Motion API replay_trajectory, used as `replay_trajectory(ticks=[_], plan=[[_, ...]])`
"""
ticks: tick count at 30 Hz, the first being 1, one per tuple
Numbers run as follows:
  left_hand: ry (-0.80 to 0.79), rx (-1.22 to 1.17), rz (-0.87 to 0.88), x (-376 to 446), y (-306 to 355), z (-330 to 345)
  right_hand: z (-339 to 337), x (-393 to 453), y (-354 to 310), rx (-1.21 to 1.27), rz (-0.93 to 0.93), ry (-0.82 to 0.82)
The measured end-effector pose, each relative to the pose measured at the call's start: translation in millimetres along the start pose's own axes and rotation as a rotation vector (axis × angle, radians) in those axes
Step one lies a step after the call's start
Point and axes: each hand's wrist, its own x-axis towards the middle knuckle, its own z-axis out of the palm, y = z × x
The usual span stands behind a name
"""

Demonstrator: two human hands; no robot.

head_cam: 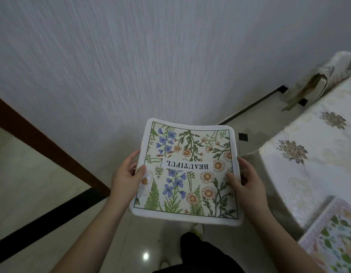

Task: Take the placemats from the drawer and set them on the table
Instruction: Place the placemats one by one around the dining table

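Between the two hands, held in the air above the floor: one square placemat, white-bordered, printed with blue and orange flowers, green ferns and the word BEAUTIFUL, which reads upside down from the head view.

Left hand: grips the mat's left edge. Thumb lies curled on the printed top face beside a white flower; the fingers wrap the edge, and their tips go under the mat out of sight.

Right hand: grips the mat's right edge in the same way, thumb on top near the orange daisies, fingers curled round the border. Both forearms are bare.

Right of the right-hand fingers, apart from the mat: table covered in a cream cloth with a raised flower pattern. The held mat does not touch it.

On that table, at its near corner, below and to the right of the right hand: second placemat, lying flat, with a pale patterned border and green leaves; it is blurred, so its print cannot be read further.

Beyond the table, far from the fingers: what appears to be a covered chair against the wall.

Left of the left-hand fingers: dark wooden frame running diagonally.

Beyond the fingertips: pale textured wall, with a black skirting strip at its foot.
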Motion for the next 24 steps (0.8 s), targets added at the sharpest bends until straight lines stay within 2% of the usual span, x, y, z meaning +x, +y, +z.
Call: replay_trajectory(ticks=[11, 18, 24], plan=[[-0.023, -0.047, 0.041, 75.7, 65.8, 100.8, -63.0, 120.7, 0.3, -0.008, 0.033, 0.053], [-0.040, -0.023, 0.072, 115.6, 100.2, 131.8, -73.3, 167.2, -5.4, 0.016, 0.049, 0.095], [-0.115, -0.044, 0.040, 167.3, 113.6, 157.2, -73.8, 200.4, -8.3, 0.033, 0.084, 0.153]])
